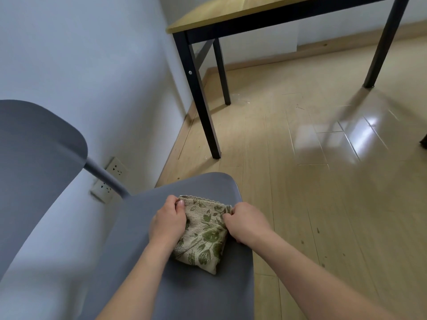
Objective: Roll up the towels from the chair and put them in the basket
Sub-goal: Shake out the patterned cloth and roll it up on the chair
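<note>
Lying on the grey chair (189, 294) seat, near its front right part: one folded towel (204, 236), beige with a green leaf print and a scalloped far edge.

Left hand (167, 221): placed at the towel's left far corner; grip closed, fingers curled and thumb pressed on the cloth, pinching that corner.

Right hand (247, 221): placed at the towel's right far corner; grip closed, fingers curled round the bunched edge.

Both forearms enter from the bottom of the view, bare.

Chair: grey padded seat, grey curved backrest at left, joined by a grey tube.

Wall sockets (111, 179): two white plates, low on the white wall behind the chair.

Bench (231, 12): pale wood top, black frame and legs, standing well apart from the chair at the far side.

Floor (323, 181): light wood planks, glossy with reflections.
</note>
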`<action>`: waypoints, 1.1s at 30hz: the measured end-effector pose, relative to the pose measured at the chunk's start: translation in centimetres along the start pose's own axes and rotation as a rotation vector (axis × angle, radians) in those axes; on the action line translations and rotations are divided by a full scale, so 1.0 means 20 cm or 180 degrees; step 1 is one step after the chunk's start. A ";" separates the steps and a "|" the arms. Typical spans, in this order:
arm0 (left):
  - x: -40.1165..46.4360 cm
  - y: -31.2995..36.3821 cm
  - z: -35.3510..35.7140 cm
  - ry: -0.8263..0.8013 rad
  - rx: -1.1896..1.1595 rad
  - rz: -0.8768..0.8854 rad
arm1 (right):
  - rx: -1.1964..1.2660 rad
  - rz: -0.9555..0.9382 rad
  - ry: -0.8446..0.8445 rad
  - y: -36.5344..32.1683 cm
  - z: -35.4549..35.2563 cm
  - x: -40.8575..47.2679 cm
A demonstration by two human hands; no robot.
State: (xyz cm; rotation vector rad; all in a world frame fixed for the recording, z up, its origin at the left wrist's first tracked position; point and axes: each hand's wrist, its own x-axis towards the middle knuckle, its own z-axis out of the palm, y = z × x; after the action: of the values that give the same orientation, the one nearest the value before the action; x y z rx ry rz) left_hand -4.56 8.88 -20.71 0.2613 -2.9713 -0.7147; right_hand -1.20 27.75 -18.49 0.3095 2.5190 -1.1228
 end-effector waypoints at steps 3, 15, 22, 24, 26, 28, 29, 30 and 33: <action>-0.01 0.03 0.00 0.0019 0.0023 -0.0164 | -0.0106 0.0046 -0.0024 -0.03 -0.01 -0.01; 0.00 0.07 -0.15 -0.0773 -0.1165 -0.1268 | 0.0671 -0.0381 -0.0297 -0.13 -0.10 -0.02; -0.07 0.04 -0.39 -0.0244 -0.3135 -0.0472 | 0.1838 -0.1847 0.0194 -0.20 -0.24 -0.14; -0.14 0.03 -0.43 -0.0003 -0.3099 -0.0097 | 0.1286 -0.2238 0.0540 -0.17 -0.23 -0.15; -0.25 -0.03 -0.41 0.0097 -0.2720 0.0026 | 0.0504 -0.2396 0.0492 -0.11 -0.21 -0.16; -0.36 -0.13 -0.33 0.0027 -0.2169 0.0094 | -0.0230 -0.2215 0.0009 -0.04 -0.17 -0.17; -0.42 -0.16 -0.29 -0.0147 -0.1863 0.0146 | -0.0480 -0.2056 -0.0275 0.00 -0.15 -0.18; -0.47 -0.18 -0.26 -0.0402 -0.1556 0.0208 | -0.0641 -0.1891 -0.0518 0.04 -0.14 -0.19; -0.49 -0.19 -0.25 -0.0931 -0.1187 0.0155 | -0.0731 -0.1574 -0.0852 0.08 -0.11 -0.23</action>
State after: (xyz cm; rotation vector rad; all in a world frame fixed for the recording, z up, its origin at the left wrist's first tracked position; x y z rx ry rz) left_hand 6.20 5.13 -18.27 0.0623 -3.0040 -1.3826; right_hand 2.97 30.26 -16.28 -0.5171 2.5044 -0.9401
